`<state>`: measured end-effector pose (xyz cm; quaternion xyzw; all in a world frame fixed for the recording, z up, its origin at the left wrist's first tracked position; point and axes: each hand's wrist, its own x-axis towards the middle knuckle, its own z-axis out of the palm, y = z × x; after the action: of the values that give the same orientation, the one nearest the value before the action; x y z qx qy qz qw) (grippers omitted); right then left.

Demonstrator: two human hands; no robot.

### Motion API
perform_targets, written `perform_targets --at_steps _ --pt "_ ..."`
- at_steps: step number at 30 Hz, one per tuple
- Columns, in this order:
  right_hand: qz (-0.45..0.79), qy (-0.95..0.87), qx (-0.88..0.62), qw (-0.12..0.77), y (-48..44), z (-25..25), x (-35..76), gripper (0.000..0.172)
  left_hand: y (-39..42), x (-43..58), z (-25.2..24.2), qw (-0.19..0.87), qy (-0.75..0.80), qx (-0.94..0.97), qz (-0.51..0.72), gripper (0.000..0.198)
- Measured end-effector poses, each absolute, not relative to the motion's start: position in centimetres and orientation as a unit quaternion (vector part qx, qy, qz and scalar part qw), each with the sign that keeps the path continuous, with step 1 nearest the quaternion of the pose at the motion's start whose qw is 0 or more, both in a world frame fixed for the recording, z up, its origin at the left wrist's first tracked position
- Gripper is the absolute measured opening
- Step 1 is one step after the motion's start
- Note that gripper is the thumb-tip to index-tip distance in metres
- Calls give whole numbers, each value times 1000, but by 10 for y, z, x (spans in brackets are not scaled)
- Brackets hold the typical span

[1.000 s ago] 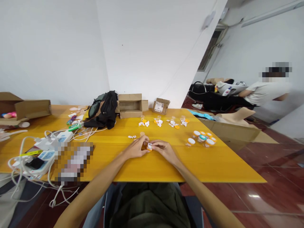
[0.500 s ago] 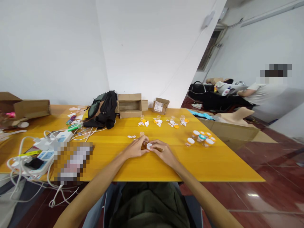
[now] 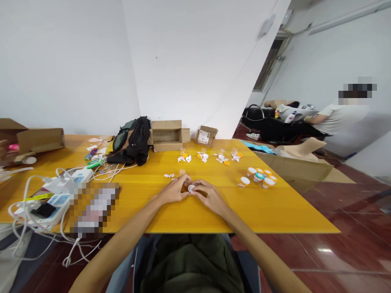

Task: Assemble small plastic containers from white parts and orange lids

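Above the yellow table, a small white round lid [image 3: 191, 189] sits between my two hands. My right hand [image 3: 210, 196] pinches it with thumb and fingers from the right. From the left, my left hand [image 3: 175, 190] curls around it, thumb and fingertips at its edge. Just beyond my left hand stand a small clear cup [image 3: 182, 172] and a little pile of white plastic pieces [image 3: 169, 176]. Several clear jars with white, orange and teal lids [image 3: 259, 176] are grouped to the right. What lies under the lid is hidden by my fingers.
Along the back lie small heaps of white and orange parts [image 3: 184, 158], an open cardboard box [image 3: 167, 136], a smaller box [image 3: 206, 136] and a black bag [image 3: 134, 140]. Power strips [image 3: 61, 199] with tangled cables and a phone [image 3: 97, 207] occupy the left. A person [image 3: 342, 116] sits far right.
The white lid has shifted and tilted very slightly between my fingers. My hands stay in almost the same place. The person at the far right has moved their head a little.
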<state>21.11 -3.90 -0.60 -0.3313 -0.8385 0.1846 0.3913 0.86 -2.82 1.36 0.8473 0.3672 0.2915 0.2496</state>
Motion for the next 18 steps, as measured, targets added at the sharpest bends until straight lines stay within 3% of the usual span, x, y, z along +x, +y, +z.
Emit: perform_targets --at_steps 18 --pt "232 -840 -332 361 -36 -1 211 23 -26 8 12 251 367 849 285 22"
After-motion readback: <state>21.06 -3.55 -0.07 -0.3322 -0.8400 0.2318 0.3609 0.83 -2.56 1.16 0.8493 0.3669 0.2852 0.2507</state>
